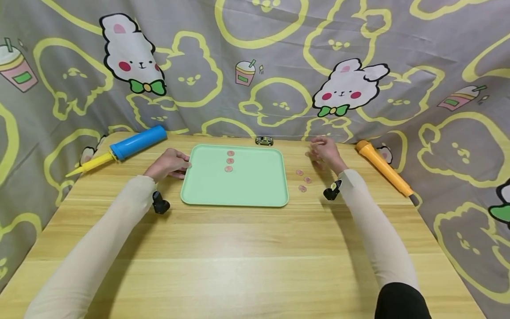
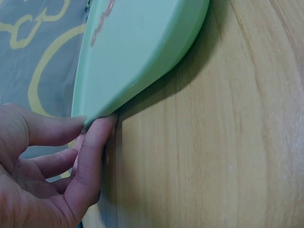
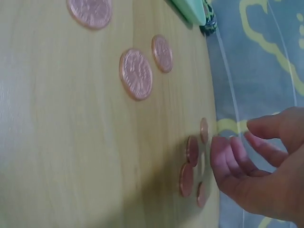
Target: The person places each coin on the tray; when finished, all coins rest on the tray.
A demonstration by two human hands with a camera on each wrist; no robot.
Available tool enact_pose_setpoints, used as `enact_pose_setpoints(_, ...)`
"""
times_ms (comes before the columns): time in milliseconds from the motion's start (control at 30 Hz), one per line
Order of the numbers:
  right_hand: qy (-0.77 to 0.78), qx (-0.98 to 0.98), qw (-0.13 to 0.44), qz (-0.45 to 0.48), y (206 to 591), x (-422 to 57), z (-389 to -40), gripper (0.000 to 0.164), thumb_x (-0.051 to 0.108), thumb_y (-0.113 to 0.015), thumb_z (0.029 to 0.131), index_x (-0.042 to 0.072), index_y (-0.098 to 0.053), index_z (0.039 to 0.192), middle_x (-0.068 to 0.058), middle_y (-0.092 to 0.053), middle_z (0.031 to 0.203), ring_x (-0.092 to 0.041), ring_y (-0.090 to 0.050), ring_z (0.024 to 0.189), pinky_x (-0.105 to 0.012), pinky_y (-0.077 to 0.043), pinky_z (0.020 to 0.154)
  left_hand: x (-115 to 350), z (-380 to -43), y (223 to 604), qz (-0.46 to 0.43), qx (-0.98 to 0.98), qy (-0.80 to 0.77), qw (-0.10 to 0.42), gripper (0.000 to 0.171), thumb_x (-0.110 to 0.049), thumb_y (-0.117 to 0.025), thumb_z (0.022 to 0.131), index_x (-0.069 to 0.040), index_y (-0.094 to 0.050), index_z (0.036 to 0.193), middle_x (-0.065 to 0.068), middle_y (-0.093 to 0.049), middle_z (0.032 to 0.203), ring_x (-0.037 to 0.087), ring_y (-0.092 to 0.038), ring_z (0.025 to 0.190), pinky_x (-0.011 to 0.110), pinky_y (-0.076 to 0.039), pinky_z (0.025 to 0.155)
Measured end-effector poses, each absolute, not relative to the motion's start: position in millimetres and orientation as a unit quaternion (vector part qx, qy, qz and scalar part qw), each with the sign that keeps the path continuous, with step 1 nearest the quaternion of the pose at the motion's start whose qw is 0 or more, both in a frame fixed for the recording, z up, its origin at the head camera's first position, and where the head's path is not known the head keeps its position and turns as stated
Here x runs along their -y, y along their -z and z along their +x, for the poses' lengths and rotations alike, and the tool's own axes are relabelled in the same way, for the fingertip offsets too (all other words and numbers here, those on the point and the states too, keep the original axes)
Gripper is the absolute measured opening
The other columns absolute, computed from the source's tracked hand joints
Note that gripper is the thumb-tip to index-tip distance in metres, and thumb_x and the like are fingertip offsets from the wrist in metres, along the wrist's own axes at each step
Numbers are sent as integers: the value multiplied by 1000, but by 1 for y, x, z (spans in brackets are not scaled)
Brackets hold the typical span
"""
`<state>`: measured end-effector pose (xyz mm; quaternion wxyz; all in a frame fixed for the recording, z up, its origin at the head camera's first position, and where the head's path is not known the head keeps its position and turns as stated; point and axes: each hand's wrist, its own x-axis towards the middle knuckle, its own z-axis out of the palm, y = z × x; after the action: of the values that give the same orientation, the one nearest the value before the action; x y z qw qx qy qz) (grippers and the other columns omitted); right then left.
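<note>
A light green tray (image 1: 255,192) lies flat on the table. My left hand (image 1: 169,164) pinches its left rim between thumb and fingers, as the left wrist view also shows. Three copper-coloured coins (image 1: 229,161) form a column on the tray. To the tray's right lie three more loose coins (image 1: 307,180). Beyond these, my right hand (image 1: 326,151) hovers with loosely bent fingers and a gap between thumb and index finger. Nothing shows between its fingers. In the right wrist view, several coins (image 3: 186,180) lie on the wood just below those fingertips.
A blue air pump (image 1: 137,142) with a yellow nozzle lies at the far left. On the right is an orange microphone (image 1: 384,168). Behind the tray stands a small toy car (image 1: 264,141), close to the patterned curtain (image 1: 283,106) along the table's back edge.
</note>
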<state>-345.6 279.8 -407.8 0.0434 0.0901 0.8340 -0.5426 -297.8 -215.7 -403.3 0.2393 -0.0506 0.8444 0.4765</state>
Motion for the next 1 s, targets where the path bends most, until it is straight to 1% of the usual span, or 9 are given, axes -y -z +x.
enact_pose_setpoints(67, 541, -834, 50, 97, 410, -284, -346, 40, 2, -55, 105, -8, -53, 144, -25, -64, 121, -20, -71, 83, -31, -64, 80, 215, -297, 403, -51, -843, -477, 242, 50, -11, -56, 107, 12, -44, 150, 26, -51, 138, 33, -59, 115, 31, -65, 82)
enact_pose_setpoints(133, 540, -833, 58, 107, 413, -287, -346, 40, 0, -56, 102, -7, -55, 141, -20, -71, 107, -17, -70, 72, -27, -60, 66, 215, -297, 402, -51, -843, -477, 242, 50, -11, -56, 107, 12, -44, 150, 27, -51, 138, 33, -59, 116, 31, -65, 82)
enact_pose_setpoints(233, 547, -826, 68, 117, 418, -291, -346, 40, 2, -63, 100, -7, -54, 138, -11, -75, 88, -13, -67, 65, -25, -54, 56, 215, -297, 403, -54, -845, -475, 241, 49, -11, -56, 107, 11, -44, 150, 26, -52, 138, 32, -60, 114, 30, -65, 81)
enact_pose_setpoints(300, 538, -833, 72, 113, 420, -291, -346, 42, 6, -69, 100, -8, -52, 136, -5, -72, 84, -12, -64, 63, -25, -51, 54, 215, -298, 404, -55, -845, -474, 239, 49, -10, -56, 107, 12, -44, 149, 26, -53, 137, 30, -61, 112, 30, -65, 80)
enact_pose_setpoints(400, 497, -861, 62, 88, 425, -290, -346, 42, 12, -73, 99, -8, -54, 131, -3, -67, 86, -9, -59, 62, -24, -47, 54, 215, -298, 403, -59, -846, -474, 236, 48, -10, -56, 107, 11, -46, 149, 25, -54, 136, 29, -62, 111, 28, -65, 79)
enact_pose_setpoints(533, 445, -892, 39, 64, 431, -288, -349, 31, 14, -72, 100, -8, -60, 118, -3, -62, 82, -7, -52, 56, -23, -42, 50, 214, -297, 403, -62, -846, -474, 236, 48, -9, -56, 106, 11, -46, 149, 25, -55, 135, 29, -62, 111, 28, -65, 78)
enact_pose_setpoints(633, 435, -898, 37, 62, 433, -286, -352, 24, 13, -72, 100, -6, -61, 110, -4, -60, 76, -9, -47, 51, -24, -39, 46, 214, -298, 404, -64, -844, -477, 236, 49, -9, -56, 106, 11, -45, 150, 26, -55, 134, 27, -63, 109, 28, -65, 79)
enact_pose_setpoints(867, 400, -913, 51, 58, 430, -283, -352, 22, 13, -70, 101, -4, -59, 110, -5, -57, 79, -10, -45, 54, -25, -37, 45, 215, -300, 406, -65, -843, -479, 234, 48, -9, -58, 105, 10, -47, 149, 23, -58, 129, 23, -64, 103, 28, -65, 77)
enact_pose_setpoints(1000, 371, -927, 41, 37, 426, -279, -354, 19, 8, -69, 100, -6, -58, 109, -8, -54, 84, -10, -49, 58, -23, -40, 48, 217, -301, 407, -63, -845, -478, 232, 48, -9, -58, 105, 11, -47, 148, 22, -58, 125, 23, -63, 101, 27, -65, 76)
